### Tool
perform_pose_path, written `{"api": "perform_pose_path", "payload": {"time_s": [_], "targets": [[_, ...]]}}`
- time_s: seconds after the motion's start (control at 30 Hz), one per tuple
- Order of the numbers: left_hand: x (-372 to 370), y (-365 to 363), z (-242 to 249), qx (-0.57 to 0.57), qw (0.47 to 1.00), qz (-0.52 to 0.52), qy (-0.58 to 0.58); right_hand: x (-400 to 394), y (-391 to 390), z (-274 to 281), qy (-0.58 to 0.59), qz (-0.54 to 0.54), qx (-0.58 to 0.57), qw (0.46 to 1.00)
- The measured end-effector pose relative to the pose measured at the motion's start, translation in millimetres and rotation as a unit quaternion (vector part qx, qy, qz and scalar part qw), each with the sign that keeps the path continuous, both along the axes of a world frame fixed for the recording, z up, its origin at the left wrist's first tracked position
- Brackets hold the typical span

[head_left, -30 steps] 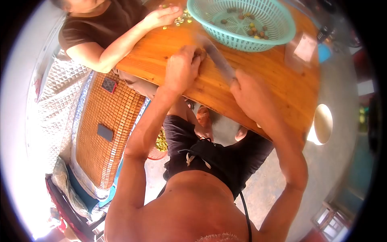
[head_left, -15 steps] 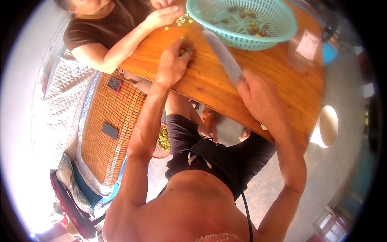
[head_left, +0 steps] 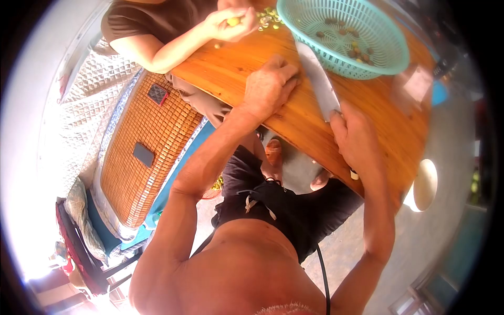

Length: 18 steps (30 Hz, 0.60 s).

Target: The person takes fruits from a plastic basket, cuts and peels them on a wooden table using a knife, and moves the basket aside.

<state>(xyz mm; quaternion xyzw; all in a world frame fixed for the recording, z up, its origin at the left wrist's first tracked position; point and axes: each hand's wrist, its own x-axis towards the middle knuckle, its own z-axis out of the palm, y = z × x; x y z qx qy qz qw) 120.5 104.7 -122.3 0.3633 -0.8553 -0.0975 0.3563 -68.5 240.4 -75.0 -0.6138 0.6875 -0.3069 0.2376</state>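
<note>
Since the earlier frame, the left hand [head_left: 270,86] has moved closer to the knife [head_left: 318,76]. The wooden table [head_left: 388,126] spreads under both hands, with the green basket [head_left: 362,71] near its far side. Beyond the table's right-hand corner stands a white bucket [head_left: 424,186]. Across from the left hand, another person [head_left: 165,21] holds a yellow-green fruit [head_left: 233,21] over the table. The knife slants from beside the basket back to the right hand [head_left: 357,131], whose fingers are clamped around its handle. The left hand's fingers are curled at the tabletop just beside the blade; whether they grip anything cannot be told. Small round pieces [head_left: 359,54] lie inside the basket, and green bits [head_left: 269,20] are scattered beside it.
</note>
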Motion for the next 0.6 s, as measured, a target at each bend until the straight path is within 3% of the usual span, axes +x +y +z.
{"api": "perform_pose_path", "payload": {"time_s": [0.27,0.4,0.6], "targets": [[4.5,-3.8,-2.0,0.012,0.999,-0.033,0.008,0.0,2.6,5.3,0.051,-0.009,-0.001,0.999],[1.2,0.9,6.5,0.088,0.995,-0.009,0.054,0.2,2.7,2.3,0.089,0.005,-0.041,0.995],[2.0,-0.8,5.0,0.124,0.989,0.004,0.076,3.0,-0.7,7.4,0.098,0.006,0.014,0.995]]}}
